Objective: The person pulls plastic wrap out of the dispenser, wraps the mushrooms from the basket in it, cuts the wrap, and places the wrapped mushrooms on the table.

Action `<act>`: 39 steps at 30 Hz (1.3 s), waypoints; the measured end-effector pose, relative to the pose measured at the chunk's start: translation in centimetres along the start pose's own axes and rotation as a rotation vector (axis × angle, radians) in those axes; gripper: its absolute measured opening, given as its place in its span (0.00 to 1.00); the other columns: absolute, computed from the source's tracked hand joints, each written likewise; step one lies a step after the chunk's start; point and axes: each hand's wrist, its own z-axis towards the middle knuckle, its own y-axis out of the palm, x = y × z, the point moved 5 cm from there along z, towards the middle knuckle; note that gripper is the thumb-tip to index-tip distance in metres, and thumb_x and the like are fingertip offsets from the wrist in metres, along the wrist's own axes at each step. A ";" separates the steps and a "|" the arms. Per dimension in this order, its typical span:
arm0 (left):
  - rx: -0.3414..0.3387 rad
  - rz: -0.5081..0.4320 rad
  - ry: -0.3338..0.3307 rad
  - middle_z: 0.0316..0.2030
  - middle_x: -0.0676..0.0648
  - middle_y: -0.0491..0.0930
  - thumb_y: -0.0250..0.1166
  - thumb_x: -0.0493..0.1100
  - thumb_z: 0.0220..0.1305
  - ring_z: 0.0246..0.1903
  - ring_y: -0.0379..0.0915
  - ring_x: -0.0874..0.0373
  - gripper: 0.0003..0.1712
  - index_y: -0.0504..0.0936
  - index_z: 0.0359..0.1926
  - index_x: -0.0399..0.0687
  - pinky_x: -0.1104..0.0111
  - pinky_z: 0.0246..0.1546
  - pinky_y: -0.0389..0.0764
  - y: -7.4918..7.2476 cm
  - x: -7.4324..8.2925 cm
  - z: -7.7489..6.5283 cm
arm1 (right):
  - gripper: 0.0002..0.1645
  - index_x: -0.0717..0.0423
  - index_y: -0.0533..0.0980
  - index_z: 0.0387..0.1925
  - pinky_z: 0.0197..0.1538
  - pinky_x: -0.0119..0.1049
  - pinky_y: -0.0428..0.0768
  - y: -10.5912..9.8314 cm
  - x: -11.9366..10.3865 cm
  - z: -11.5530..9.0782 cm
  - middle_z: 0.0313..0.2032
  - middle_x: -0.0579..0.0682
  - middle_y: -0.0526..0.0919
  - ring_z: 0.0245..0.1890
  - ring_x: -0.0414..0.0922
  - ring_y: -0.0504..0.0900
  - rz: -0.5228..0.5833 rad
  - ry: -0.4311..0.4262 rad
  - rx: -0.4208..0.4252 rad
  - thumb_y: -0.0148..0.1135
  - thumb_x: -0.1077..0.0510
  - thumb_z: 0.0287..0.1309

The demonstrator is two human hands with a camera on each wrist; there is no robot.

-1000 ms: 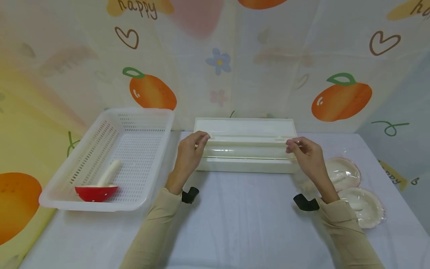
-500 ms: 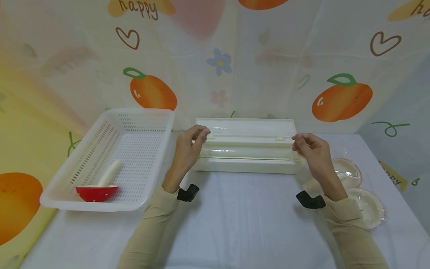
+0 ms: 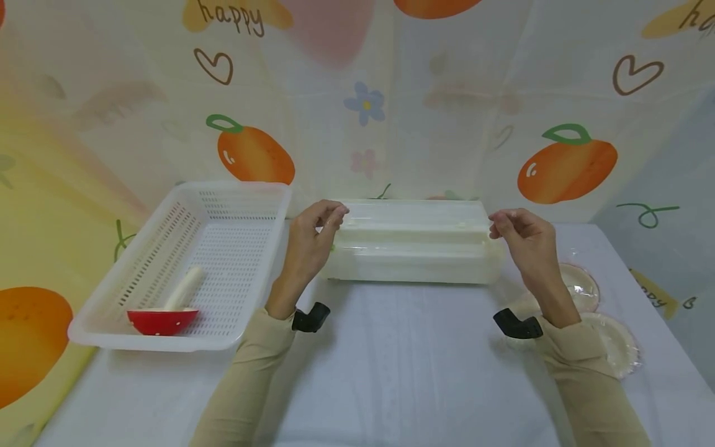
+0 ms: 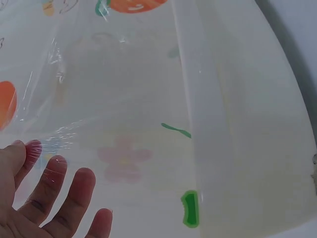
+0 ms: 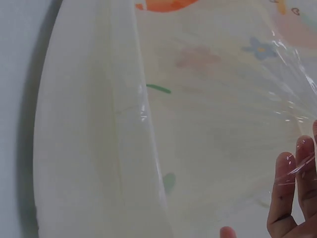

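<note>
A long cream cling film dispenser (image 3: 410, 272) lies across the back of the table between my hands. Clear cling film (image 4: 124, 99) stretches up from it, with creases gathering toward the fingers. My left hand (image 3: 309, 245) pinches the film's left corner between thumb and forefinger, the other fingers spread. At the opposite corner, my right hand (image 3: 527, 245) pinches the film just beyond the dispenser's right end; in the right wrist view its pinch is mostly cut off by the frame edge. A green piece (image 4: 190, 209) shows at the dispenser's edge in the left wrist view.
To the left stands a white perforated basket (image 3: 234, 261) holding a red ladle (image 3: 163, 321) with a white handle. Film-wrapped plates (image 3: 611, 344) lie on the right, partly behind the right forearm. A patterned cloth (image 3: 424, 143) hangs directly behind the dispenser.
Both hands have risen, drawing the cling film up, and the right hand has shifted outward. The dispenser's interior looks more veiled, and its front edge sits slightly farther back.
</note>
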 end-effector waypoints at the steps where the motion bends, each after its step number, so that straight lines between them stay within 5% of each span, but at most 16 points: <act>1: 0.002 0.004 0.000 0.31 0.39 0.84 0.62 0.40 0.69 0.30 0.80 0.49 0.09 0.84 0.41 0.37 0.75 0.27 0.72 -0.1 0.0 0.1 | 0.08 0.52 0.83 0.35 0.42 0.20 0.80 0.0 -0.1 0.2 0.28 0.39 0.84 0.29 0.35 0.81 -0.010 -0.007 0.009 0.60 0.64 0.66; 10: 0.029 0.000 0.023 0.28 0.39 0.82 0.62 0.41 0.69 0.28 0.78 0.49 0.10 0.84 0.40 0.36 0.74 0.29 0.73 -0.6 0.4 1.4 | 0.08 0.53 0.83 0.39 0.48 0.22 0.75 0.2 -1.3 1.5 0.26 0.32 0.81 0.33 0.33 0.79 -0.237 -0.011 0.072 0.59 0.56 0.68; 24: 0.037 0.012 0.013 0.28 0.40 0.82 0.62 0.43 0.70 0.29 0.77 0.51 0.12 0.84 0.41 0.38 0.72 0.28 0.70 -1.3 1.5 3.4 | 0.10 0.53 0.84 0.42 0.56 0.29 0.75 0.1 -2.8 3.4 0.27 0.32 0.81 0.35 0.35 0.79 -0.271 -0.010 0.131 0.60 0.53 0.67; 33: 0.022 0.008 -0.016 0.31 0.39 0.84 0.61 0.43 0.71 0.32 0.81 0.47 0.12 0.84 0.43 0.39 0.71 0.31 0.75 -1.3 1.7 4.4 | 0.08 0.60 0.85 0.38 0.55 0.29 0.73 0.3 -3.5 4.5 0.26 0.38 0.84 0.31 0.36 0.80 -0.096 -0.042 0.130 0.64 0.58 0.64; 39: 0.000 0.008 -0.059 0.33 0.38 0.84 0.59 0.44 0.72 0.33 0.80 0.49 0.13 0.84 0.44 0.39 0.70 0.32 0.75 -1.2 1.4 5.6 | 0.09 0.57 0.84 0.38 0.50 0.29 0.74 0.5 -3.6 5.4 0.27 0.37 0.83 0.31 0.36 0.80 -0.121 -0.002 0.135 0.64 0.55 0.65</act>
